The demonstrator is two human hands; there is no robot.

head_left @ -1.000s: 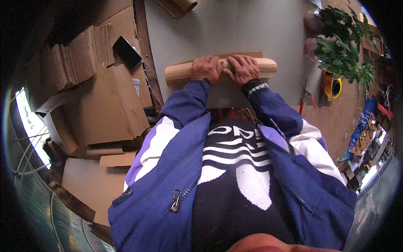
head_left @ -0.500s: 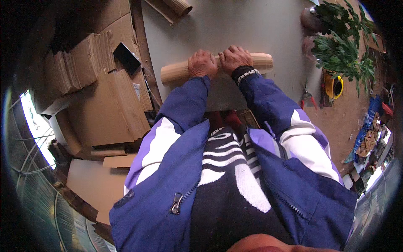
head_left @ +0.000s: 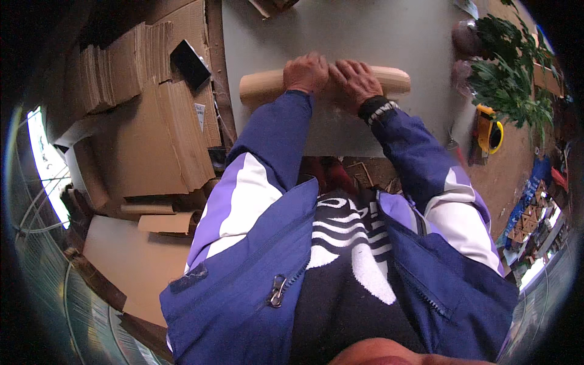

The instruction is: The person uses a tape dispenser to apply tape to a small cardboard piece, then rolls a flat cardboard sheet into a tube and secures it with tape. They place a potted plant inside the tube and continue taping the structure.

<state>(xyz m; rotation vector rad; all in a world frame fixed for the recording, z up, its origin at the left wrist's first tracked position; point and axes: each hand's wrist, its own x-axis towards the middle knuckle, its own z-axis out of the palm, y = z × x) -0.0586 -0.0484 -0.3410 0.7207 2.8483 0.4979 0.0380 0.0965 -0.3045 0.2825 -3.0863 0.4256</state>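
Observation:
A tan cardboard roll (head_left: 389,81) lies crosswise on the grey tabletop (head_left: 340,134), beyond my body. My left hand (head_left: 306,73) is closed over its middle, the fingers curled across the top and slightly blurred. Close beside it, my right hand (head_left: 357,84) presses on the roll with fingers stretched out, pointing up and to the left. Both hands hide the roll's middle, while its two ends stick out on either side.
Stacked cardboard sheets (head_left: 158,134) and a dark phone-like slab (head_left: 191,64) are on the left. Leafy green stems (head_left: 508,67) stand at the right, near a yellow tape measure-like object (head_left: 488,131). Another piece of cardboard (head_left: 267,6) lies at the table's far side.
The whole view has shifted, so the table sits higher and further right. My right hand's fingers have gone from curled over the roll to stretched out. The left hand stays on it.

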